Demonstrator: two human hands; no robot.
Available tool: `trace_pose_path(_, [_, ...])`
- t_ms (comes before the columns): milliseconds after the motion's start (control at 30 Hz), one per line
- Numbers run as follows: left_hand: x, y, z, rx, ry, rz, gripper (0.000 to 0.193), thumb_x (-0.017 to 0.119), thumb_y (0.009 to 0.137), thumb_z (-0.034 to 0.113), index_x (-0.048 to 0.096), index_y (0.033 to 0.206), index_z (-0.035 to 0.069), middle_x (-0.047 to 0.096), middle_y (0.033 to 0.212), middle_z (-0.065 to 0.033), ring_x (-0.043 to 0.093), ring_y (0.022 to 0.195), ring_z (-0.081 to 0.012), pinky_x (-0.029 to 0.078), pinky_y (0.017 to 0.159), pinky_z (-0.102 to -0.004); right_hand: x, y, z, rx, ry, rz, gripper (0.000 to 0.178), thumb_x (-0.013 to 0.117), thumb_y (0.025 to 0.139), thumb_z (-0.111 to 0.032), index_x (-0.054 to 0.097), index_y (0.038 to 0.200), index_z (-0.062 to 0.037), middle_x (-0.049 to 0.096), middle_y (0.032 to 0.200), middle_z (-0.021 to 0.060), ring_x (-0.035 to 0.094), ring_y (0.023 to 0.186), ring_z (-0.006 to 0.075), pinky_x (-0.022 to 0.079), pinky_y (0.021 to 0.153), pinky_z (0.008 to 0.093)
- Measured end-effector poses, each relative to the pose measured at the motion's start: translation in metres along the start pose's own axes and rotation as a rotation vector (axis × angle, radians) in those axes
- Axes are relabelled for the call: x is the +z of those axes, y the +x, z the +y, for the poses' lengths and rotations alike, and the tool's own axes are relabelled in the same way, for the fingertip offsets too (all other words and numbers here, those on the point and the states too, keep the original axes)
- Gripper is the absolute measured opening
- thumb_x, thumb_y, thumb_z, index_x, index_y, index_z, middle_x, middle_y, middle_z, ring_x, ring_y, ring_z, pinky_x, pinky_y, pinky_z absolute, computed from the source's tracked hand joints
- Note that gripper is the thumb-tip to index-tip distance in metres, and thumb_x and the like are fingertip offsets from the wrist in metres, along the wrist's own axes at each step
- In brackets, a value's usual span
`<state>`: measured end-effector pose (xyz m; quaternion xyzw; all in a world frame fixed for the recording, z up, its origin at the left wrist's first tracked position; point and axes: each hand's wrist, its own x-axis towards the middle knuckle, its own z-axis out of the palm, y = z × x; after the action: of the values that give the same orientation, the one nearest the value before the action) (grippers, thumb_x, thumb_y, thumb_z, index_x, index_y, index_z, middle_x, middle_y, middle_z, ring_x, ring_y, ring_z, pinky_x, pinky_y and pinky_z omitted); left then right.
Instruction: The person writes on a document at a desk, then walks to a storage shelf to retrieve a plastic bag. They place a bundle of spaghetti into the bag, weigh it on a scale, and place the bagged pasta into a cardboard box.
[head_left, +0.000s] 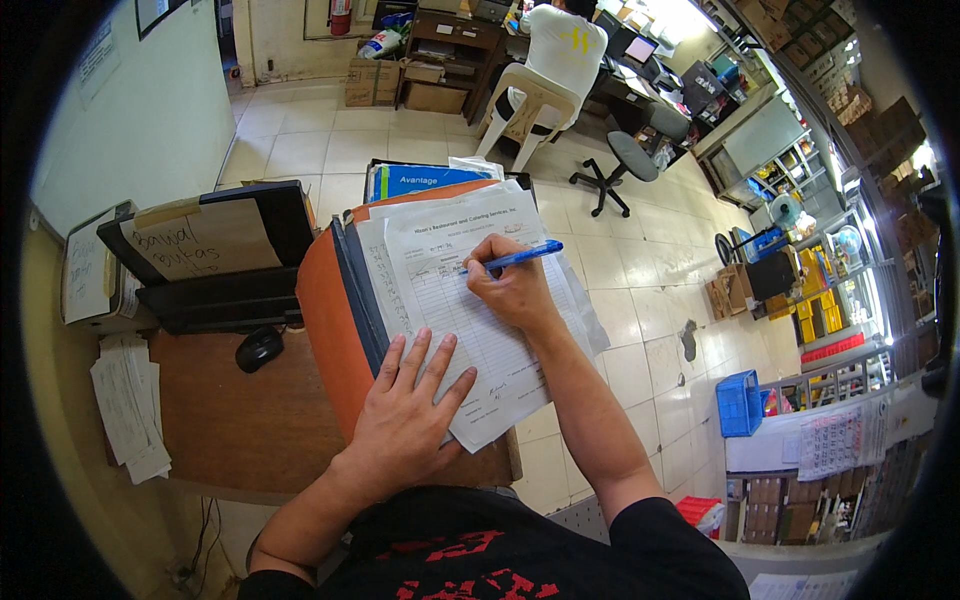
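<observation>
My right hand (508, 288) is closed around a blue pen (525, 254), its tip near the upper rows of a printed form (490, 340). The form is a white sheet with a ruled table, handwriting in its top rows and more near its lower edge. Other papers lie beneath it, on an orange folder (328, 330) with a dark edge. My left hand (408, 405) rests flat with fingers spread over the lower left of the sheet and the folder. Its thumb is partly out of sight beneath the palm side.
A brown desk (230, 420) carries a black mouse (259, 348), a stack of papers (132, 405) and a black printer-like machine (215, 260) with a handwritten cardboard sign. Behind the folder stands a blue box (430, 181). Farther off, a person (562, 60) sits in a plastic chair near a swivel chair (632, 157).
</observation>
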<state>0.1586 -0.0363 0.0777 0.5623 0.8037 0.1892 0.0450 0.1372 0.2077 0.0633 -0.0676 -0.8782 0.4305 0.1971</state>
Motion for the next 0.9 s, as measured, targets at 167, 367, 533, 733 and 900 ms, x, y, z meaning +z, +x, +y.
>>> trace_pose_path(167, [0.0004,0.0001,-0.0007,0.011,0.008,0.015,0.066,0.069,0.082,0.043,0.057,0.140,0.014,0.038,0.155,-0.0247,0.030,0.146,-0.0430,0.014,0.122,-0.0555,-0.0002,0.0001,-0.0037,0.011,0.038,0.032,0.007,0.067,0.079,-0.005,0.063,0.080,0.0014,0.066,0.074,0.0129,0.061,0.068,0.0201,0.049,0.065,0.0323])
trace_pose_path(367, [0.0012,0.0003,-0.0007,0.004,-0.004,0.019,0.067,0.070,0.081,0.042,0.057,0.140,0.014,0.037,0.155,-0.0246,0.030,0.146,-0.0430,0.014,0.122,-0.0556,0.0000,-0.0001,-0.0006,0.021,0.062,0.009,0.007,0.066,0.082,-0.007,0.065,0.083,-0.0005,0.065,0.076,0.0045,0.055,0.070,0.0109,0.046,0.064,0.0270])
trace_pose_path(533, [0.0014,0.0000,-0.0003,0.002,-0.012,0.021,0.067,0.070,0.080,0.042,0.057,0.140,0.014,0.037,0.155,-0.0245,0.030,0.147,-0.0430,0.014,0.122,-0.0554,-0.0003,-0.0005,0.0003,-0.007,0.039,0.009,0.007,0.067,0.082,-0.007,0.065,0.083,-0.0006,0.065,0.076,0.0046,0.055,0.070,0.0109,0.046,0.064,0.0268])
trace_pose_path(733, [0.0016,0.0002,-0.0005,0.001,-0.013,0.029,0.066,0.070,0.080,0.041,0.057,0.140,0.014,0.037,0.155,-0.0243,0.030,0.147,-0.0426,0.014,0.122,-0.0552,0.0004,0.0001,-0.0004,0.013,0.042,0.034,0.007,0.067,0.079,-0.004,0.062,0.079,0.0011,0.066,0.074,0.0125,0.061,0.068,0.0175,0.049,0.063,0.0304])
trace_pose_path(900, [0.0004,-0.0002,-0.0001,0.001,-0.015,0.025,0.066,0.070,0.080,0.041,0.058,0.139,0.014,0.038,0.155,-0.0242,0.031,0.146,-0.0425,0.014,0.122,-0.0554,-0.0004,-0.0005,0.0026,0.046,0.114,0.013,0.007,0.067,0.084,-0.008,0.065,0.084,-0.0017,0.064,0.075,0.0011,0.054,0.071,0.0070,0.045,0.065,0.0247])
